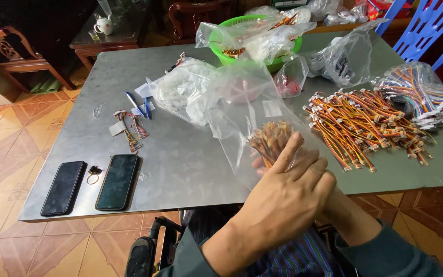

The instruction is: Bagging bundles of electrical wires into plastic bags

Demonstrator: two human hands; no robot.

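A bundle of short orange, yellow and brown wire leads (pixel 272 139) stands upright inside a large clear plastic bag (pixel 242 97) at the near edge of the metal table (pixel 180 154). My left hand (pixel 283 197) lies over the bag's lower part, fingers stretched up against the bundle. My right hand (pixel 257 163) is almost wholly hidden behind the left. Only a few of its fingertips show through the plastic at the bundle's base, and its forearm comes in from the lower right.
A big loose pile of the same leads (pixel 365 123) lies to the right, beside bagged rainbow ribbon cables (pixel 421 92). A green basket (pixel 226 54) and more bags sit at the back. Two phones (pixel 63 187) (pixel 118 181), a key ring (pixel 93 174), pens (pixel 135 102) and a small wire bunch (pixel 129 129) lie on the left.
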